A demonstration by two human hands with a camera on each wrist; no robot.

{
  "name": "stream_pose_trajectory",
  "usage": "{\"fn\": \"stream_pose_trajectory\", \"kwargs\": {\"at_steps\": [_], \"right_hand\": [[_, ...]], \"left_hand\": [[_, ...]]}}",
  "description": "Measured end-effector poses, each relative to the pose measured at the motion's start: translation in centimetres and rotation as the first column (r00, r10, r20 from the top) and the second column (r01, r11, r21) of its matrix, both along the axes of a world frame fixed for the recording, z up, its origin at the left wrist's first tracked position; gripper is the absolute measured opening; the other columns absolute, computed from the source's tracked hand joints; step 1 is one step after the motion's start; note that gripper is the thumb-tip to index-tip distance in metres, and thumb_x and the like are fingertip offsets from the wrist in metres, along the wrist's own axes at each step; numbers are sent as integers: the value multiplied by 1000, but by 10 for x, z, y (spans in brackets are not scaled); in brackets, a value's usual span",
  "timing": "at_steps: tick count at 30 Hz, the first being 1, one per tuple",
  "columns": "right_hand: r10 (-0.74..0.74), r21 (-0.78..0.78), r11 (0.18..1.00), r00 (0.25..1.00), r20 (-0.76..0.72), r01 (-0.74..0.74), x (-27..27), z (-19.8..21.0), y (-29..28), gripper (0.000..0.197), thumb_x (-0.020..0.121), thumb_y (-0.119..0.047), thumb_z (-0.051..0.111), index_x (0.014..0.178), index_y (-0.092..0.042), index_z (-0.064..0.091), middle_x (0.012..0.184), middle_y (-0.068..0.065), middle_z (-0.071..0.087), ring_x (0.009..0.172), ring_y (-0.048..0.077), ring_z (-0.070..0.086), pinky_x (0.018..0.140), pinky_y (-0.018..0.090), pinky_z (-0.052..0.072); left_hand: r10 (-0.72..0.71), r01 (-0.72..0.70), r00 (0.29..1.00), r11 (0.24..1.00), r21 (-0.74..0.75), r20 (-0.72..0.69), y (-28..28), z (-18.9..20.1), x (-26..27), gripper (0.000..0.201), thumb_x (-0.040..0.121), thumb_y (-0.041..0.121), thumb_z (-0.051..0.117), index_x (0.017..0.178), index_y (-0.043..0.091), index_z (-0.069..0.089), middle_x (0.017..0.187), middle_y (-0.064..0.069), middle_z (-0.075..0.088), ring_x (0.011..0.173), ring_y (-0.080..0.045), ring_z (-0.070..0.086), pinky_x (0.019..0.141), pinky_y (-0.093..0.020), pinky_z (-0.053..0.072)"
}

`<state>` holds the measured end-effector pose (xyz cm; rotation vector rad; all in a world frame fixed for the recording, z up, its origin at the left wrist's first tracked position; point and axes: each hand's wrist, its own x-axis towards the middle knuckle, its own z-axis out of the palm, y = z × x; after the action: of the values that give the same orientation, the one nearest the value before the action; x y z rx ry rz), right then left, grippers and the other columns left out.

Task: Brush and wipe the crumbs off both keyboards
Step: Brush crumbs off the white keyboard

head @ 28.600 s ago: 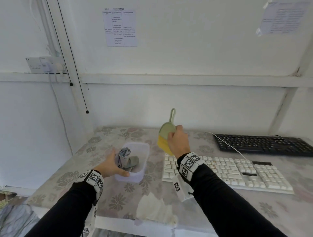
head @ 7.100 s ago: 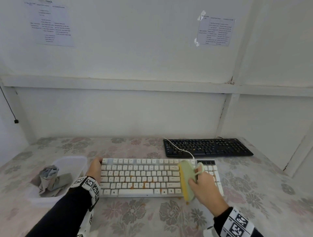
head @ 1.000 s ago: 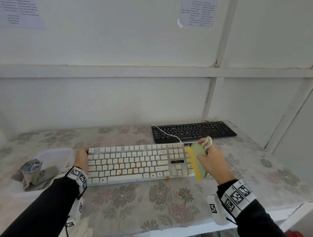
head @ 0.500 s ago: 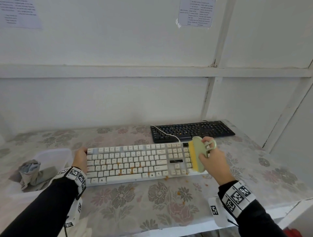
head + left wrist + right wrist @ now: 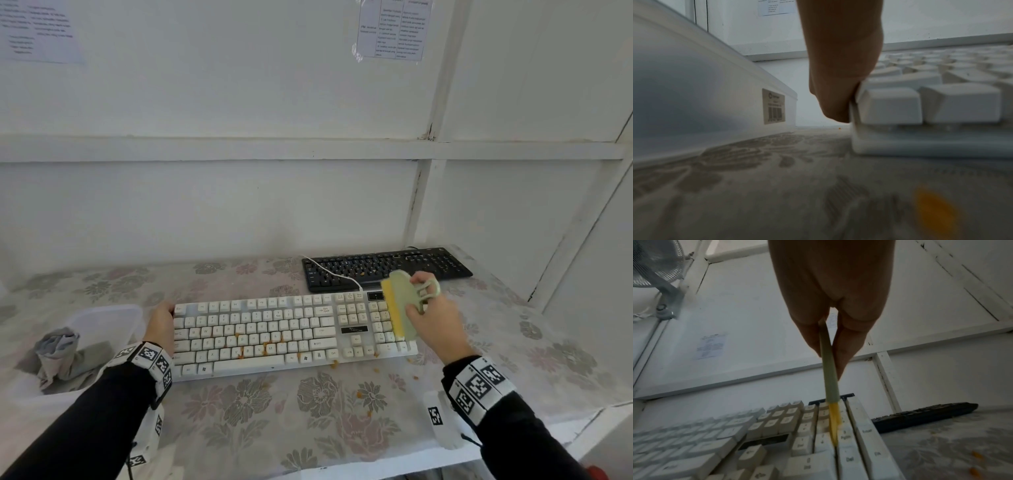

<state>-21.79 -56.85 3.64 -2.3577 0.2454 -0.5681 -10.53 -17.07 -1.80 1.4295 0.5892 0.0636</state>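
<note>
My sleeves are running off the bottom edge in the head view. Crumbs (image 5: pixel 359 394) are lying on the cloth near the table (image 5: pixel 308 428) front edge. White keyboard (image 5: pixel 274 335) is lying long axis left-right. I'm pressing my left hand (image 5: pixel 161 325) against its left end; fingers are mostly hidden, can't tell how they're lying. My right hand (image 5: pixel 435 325) is pinching the brush (image 5: pixel 400 308) over the numpad, yellow bristles pointing down-left onto the keys, brush's long edge running front-back. Tub (image 5: pixel 113 318) at left is holding a grey cloth (image 5: pixel 58 353), partly cut off. Black keyboard (image 5: pixel 387 267) is lying behind, long axis left-right, crumbs on it hard to make out.
</note>
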Motion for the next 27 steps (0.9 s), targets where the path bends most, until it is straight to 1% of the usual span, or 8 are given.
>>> {"fn": "stream_pose_trajectory", "kwargs": {"at_steps": [4, 6, 9, 12, 15, 20, 24, 27], "right_hand": [[21, -118, 992, 977, -213, -47, -6, 1, -1, 37, 82, 0, 52, 105, -26, 40, 57, -4, 43, 47, 9, 40, 41, 13, 35], [20, -77, 996, 964, -265, -42, -9, 4, -1, 38, 81, 1, 51, 104, -27, 41, 59, -2, 44, 49, 12, 42, 45, 17, 38], [14, 18, 1000, 976, -218, -10, -11, 11, -3, 35, 81, 1, 51, 103, -25, 43, 61, 0, 46, 50, 14, 44, 46, 22, 41], [-42, 37, 998, 999, -16, 43, -7, 15, -3, 35, 85, 0, 52, 106, -25, 40, 62, 0, 49, 49, 13, 44, 39, 13, 35], [-59, 48, 997, 995, 83, 55, -1, 12, -1, 32, 89, -7, 53, 113, -24, 40, 64, 0, 53, 48, 13, 48, 38, 13, 33], [-32, -31, 999, 996, -78, 29, -3, 2, -6, 36, 87, -2, 52, 114, -24, 40, 62, -1, 49, 49, 13, 45, 38, 14, 35], [-23, 47, 998, 982, -188, 33, -13, 3, -9, 34, 85, 0, 50, 108, -23, 43, 61, 0, 50, 51, 13, 44, 45, 18, 36], [-21, 125, 991, 976, -215, 49, -17, 8, -8, 29, 87, -4, 49, 105, -25, 44, 68, 2, 55, 56, 17, 52, 49, 25, 46]], "left_hand": [[-7, 7, 1000, 1000, 10, -8, 0, -1, 2, 36, 93, 26, 33, 63, 14, 49, 36, -1, 54, 28, -16, 51, 51, -27, 43], [-5, 5, 1000, 1000, 11, -7, 1, -2, 2, 37, 93, 27, 33, 63, 14, 50, 36, -1, 54, 28, -16, 52, 48, -23, 44], [-2, 2, 1000, 1000, 17, 6, 1, -3, 4, 37, 94, 26, 32, 63, 14, 50, 35, -1, 53, 28, -15, 51, 47, -22, 44], [-13, 13, 1000, 1000, 20, 8, 0, -3, 3, 39, 94, 26, 31, 64, 13, 50, 36, -1, 53, 28, -16, 52, 38, -20, 45], [-12, 12, 1000, 1000, 23, 6, -2, -2, 1, 40, 95, 26, 31, 63, 12, 50, 35, -2, 53, 27, -16, 51, 30, -20, 43], [-8, 8, 1000, 1000, 30, 6, -4, -1, 1, 40, 95, 24, 31, 64, 11, 52, 35, -3, 54, 26, -16, 51, 29, -21, 42], [-5, 5, 1000, 1000, 3, 2, -2, -2, 1, 39, 92, 25, 31, 63, 11, 52, 36, -4, 54, 27, -17, 52, 31, -21, 44], [-8, 8, 1000, 1000, 3, 9, -3, -2, 1, 40, 93, 24, 31, 62, 10, 52, 36, -4, 54, 28, -17, 52, 31, -22, 45]]}}
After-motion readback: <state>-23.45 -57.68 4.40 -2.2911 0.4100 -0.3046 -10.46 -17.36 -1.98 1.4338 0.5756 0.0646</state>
